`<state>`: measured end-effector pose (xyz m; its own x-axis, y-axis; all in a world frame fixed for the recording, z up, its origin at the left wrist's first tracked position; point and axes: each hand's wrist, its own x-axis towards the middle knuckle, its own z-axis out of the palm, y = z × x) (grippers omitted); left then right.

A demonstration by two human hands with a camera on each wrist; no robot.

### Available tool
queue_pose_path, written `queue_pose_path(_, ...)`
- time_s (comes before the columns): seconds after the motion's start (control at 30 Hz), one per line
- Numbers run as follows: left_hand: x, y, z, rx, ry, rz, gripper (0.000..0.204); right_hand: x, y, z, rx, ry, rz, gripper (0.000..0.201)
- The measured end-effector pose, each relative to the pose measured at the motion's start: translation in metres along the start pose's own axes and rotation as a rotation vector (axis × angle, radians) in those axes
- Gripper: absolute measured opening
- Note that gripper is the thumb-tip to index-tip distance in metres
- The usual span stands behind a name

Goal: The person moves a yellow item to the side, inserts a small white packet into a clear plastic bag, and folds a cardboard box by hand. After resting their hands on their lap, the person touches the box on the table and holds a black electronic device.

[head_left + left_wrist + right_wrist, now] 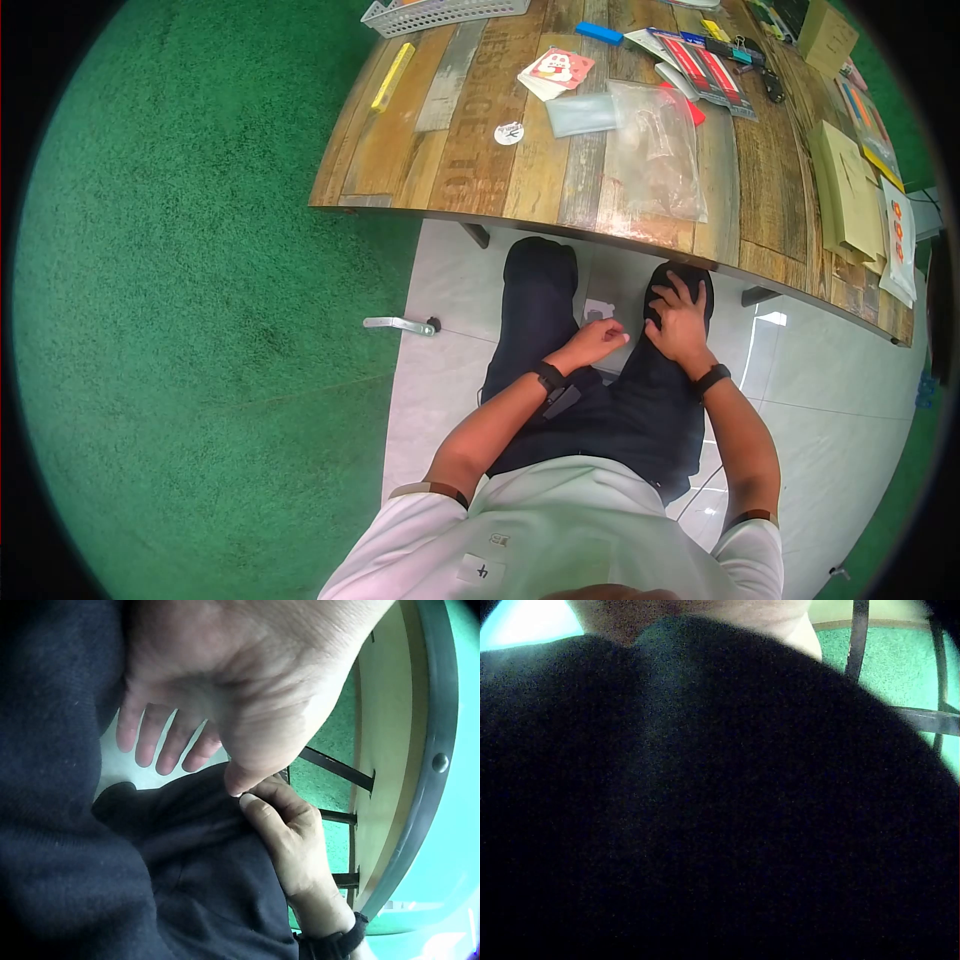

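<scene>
Below the surface [560, 190] edge, our right hand [680, 320] lies flat on the right trouser leg [650, 400] with its grip spread, while our left hand [592, 343] hangs between the two knees with fingers [161, 742] loosely relaxed and holding nothing. Between the knees, just ahead of the left fingertips, a small white piece [598, 310] lies on the floor [440, 290]. Both hands sit well under the wooden edge, and the clear plastic bag [655, 150] lies above them near that edge.
</scene>
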<state>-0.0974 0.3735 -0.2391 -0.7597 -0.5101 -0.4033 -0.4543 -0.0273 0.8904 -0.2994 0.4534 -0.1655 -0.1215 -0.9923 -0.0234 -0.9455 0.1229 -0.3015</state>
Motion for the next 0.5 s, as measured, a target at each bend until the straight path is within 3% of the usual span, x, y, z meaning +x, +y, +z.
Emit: queue_pose_path(0.5,-0.0011,0.0036,-0.0002,0.003,0.004,0.011,0.044,-0.0002,0.0011,0.002,0.017,0.026,-0.004,0.027)
